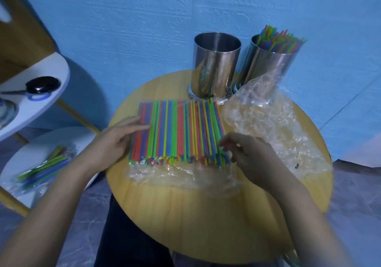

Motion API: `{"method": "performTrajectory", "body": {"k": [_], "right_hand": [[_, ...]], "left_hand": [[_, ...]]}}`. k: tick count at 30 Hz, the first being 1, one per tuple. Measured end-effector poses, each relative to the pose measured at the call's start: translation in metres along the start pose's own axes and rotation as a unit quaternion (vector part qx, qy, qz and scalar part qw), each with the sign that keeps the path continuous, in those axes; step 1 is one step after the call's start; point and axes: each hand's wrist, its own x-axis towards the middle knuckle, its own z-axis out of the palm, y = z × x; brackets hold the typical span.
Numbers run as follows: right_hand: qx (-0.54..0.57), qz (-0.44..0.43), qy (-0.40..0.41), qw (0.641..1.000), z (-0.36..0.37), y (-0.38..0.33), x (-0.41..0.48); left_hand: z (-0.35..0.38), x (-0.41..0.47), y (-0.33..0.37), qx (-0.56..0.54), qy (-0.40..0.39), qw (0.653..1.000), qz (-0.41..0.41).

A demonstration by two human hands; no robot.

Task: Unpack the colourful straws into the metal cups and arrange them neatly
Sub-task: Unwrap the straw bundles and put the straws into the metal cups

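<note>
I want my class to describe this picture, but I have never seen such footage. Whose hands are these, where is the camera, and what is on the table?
The one picture comes from a camera worn on a person's head, looking down. The left hand rests flat on a pack of straws on the round table. The right hand picks at the pack's near corner. Behind stand an empty cup and a cup of straws, with an empty wrapper beside them.
</note>
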Motion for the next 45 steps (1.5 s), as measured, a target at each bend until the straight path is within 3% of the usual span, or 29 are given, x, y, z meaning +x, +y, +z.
{"method": "performTrajectory", "body": {"k": [3, 7, 10, 13, 19, 23, 26, 30, 34, 37, 40, 42, 45], "right_hand": [[-0.167, 0.005, -0.039, 0.985, 0.002, 0.008, 0.012], [-0.17, 0.001, -0.095, 0.981, 0.007, 0.007, 0.023], [-0.118, -0.036, -0.109, 0.986, 0.009, 0.002, 0.031], [-0.06, -0.075, -0.099, 0.991, 0.019, -0.003, 0.037], [0.143, -0.032, -0.072, 0.987, 0.028, -0.003, 0.046], [0.235, -0.067, -0.087, 0.966, 0.025, -0.006, 0.039], [0.197, -0.083, -0.081, 0.974, 0.025, -0.006, 0.038], [0.123, -0.104, -0.066, 0.985, 0.024, -0.016, 0.037], [0.027, -0.119, 0.075, 0.99, 0.029, -0.027, 0.041], [0.125, -0.123, 0.124, 0.977, 0.027, -0.029, 0.046], [0.239, -0.119, 0.092, 0.959, 0.023, -0.034, 0.048], [0.303, -0.113, 0.073, 0.944, 0.021, -0.041, 0.048], [0.367, -0.112, 0.032, 0.923, 0.015, -0.053, 0.046]], "left_hand": [[0.0, -0.004, -0.003, -0.021, -0.044, 0.999, 0.006], [0.006, 0.002, 0.005, 0.019, -0.058, 0.998, 0.026], [0.013, 0.012, 0.008, 0.069, -0.068, 0.995, 0.018], [0.025, 0.022, 0.017, 0.109, -0.002, 0.988, 0.107], [0.011, 0.023, 0.043, -0.078, 0.109, 0.985, 0.112], [-0.001, 0.025, 0.067, -0.176, 0.141, 0.974, 0.038], [0.004, 0.033, 0.076, -0.237, 0.183, 0.954, 0.021], [0.003, 0.042, 0.078, -0.239, 0.189, 0.953, 0.003], [-0.001, 0.049, 0.092, -0.267, 0.177, 0.947, 0.025], [0.004, 0.045, 0.099, -0.333, 0.158, 0.927, 0.065], [0.015, 0.039, 0.098, -0.429, 0.156, 0.888, 0.048], [0.025, 0.039, 0.109, -0.427, 0.16, 0.888, 0.052], [0.037, 0.042, 0.128, -0.435, 0.246, 0.865, 0.045]]}}
